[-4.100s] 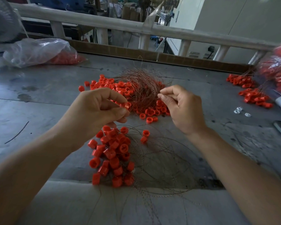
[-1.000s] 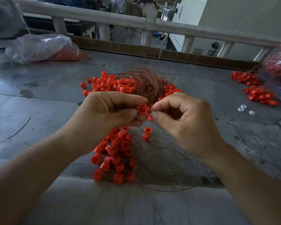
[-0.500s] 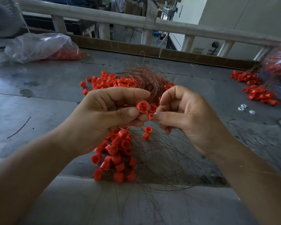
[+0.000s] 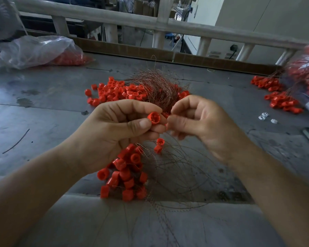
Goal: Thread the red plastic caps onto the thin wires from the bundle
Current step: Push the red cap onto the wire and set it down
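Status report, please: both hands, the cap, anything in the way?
Left hand pinches red cap. Right hand pinched close beside it, blurred; grip unclear. Wire bundle behind, nothing blocking.

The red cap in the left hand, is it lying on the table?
No, the left hand pinches the red cap between thumb and fingers, held up above the table.

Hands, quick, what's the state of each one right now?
Left hand: pinches one red cap between thumb and fingers.
Right hand: curled in a pinch beside that cap; blurred, so what it holds cannot be told.
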